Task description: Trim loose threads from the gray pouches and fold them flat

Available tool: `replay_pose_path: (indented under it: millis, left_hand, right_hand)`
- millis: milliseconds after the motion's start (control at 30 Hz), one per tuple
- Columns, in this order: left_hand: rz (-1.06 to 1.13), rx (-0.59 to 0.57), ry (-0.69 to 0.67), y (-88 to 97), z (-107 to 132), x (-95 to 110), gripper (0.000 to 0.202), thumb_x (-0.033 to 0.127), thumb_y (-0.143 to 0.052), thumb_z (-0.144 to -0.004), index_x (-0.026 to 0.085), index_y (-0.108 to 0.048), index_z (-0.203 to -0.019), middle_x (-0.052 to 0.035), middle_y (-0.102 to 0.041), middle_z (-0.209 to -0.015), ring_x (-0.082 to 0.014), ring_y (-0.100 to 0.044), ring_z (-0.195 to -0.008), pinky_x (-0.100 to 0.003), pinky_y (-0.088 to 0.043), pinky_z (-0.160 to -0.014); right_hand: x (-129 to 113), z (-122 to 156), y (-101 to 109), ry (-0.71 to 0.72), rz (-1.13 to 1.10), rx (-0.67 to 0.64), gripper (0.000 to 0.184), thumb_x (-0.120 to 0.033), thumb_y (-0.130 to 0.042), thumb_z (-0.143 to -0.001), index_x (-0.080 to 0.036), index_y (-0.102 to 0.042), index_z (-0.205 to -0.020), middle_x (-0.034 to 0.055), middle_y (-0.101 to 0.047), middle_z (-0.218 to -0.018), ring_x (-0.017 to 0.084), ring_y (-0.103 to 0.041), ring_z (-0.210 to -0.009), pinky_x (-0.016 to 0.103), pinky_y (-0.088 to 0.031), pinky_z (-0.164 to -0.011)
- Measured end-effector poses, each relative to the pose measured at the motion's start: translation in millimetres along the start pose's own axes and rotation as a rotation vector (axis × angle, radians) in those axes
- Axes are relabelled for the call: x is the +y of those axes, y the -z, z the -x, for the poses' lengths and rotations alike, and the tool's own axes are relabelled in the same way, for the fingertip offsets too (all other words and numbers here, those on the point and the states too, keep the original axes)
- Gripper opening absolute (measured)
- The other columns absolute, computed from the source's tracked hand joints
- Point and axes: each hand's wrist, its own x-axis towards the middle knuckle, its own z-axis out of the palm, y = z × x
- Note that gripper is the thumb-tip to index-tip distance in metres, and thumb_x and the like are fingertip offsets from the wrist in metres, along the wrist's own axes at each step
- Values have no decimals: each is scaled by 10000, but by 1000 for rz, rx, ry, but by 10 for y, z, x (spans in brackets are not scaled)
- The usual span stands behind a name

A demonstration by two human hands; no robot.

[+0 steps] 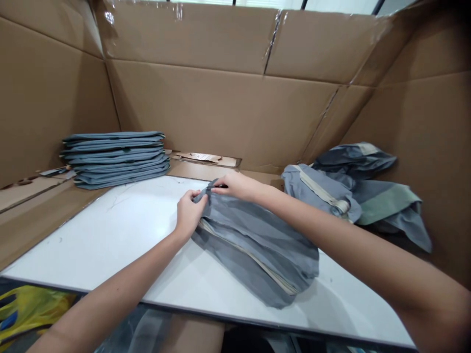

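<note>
While folded gray covers (114, 159) sit stacked at upper left and crumpled ones (353, 191) lie heaped at right, a person's left hand (189, 213) and right hand (235, 186) pinch the top end of another gray cover (253, 255), bunched on a white board (91, 250) inside a cardboard box (221, 113).

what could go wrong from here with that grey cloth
The grey cloth is bunched and pinched at one end by the left hand and right hand, so it might pull askew or crease. The loose grey pile sits beside the right forearm and could get knocked. The folded stack has uneven edges, so it may slide if bumped.
</note>
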Motion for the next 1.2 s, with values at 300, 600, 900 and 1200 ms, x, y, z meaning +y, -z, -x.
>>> replay_pose_path:
  millis: [300,600,900,1200]
  left_hand:
    - [9,1,-10,18,32,66,180,345,-589,-713,173,-599,-767,-55,-671,-942,-196,-601,-937,-286,-422,-831]
    - [4,10,-11,7,44,36,146,326,-586,-709,183,-571,-731,-61,-676,-948,-209,-593,-1002,-289,-424,-847]
    - [5,12,19,-11,47,24,135,314,-592,-700,184,-565,-726,-79,-668,-1031,-216,-581,-1057,-305,-425,-886]
    - [-45,-58,20,60,-52,55,316,460,-457,-788,181,-582,-869,-74,-665,-978,-195,-606,-925,-301,-457,-811]
  right_hand:
    - [-35,-36,-40,-21,49,35,313,-338,-478,-881,-145,-679,-1021,80,-694,-934,137,-574,-742,209,-338,-620]
    - [-63,-118,-3,-73,136,-24,306,-354,-492,-869,-145,-711,-912,94,-692,-816,145,-561,-671,223,-316,-584]
    - [-74,-179,72,-58,147,-3,231,-313,-566,-827,-148,-728,-836,77,-684,-757,144,-569,-679,222,-332,-619]
    - [91,-65,279,-235,61,279,395,-382,-377,-905,-129,-675,-956,93,-674,-864,149,-560,-711,228,-346,-621]
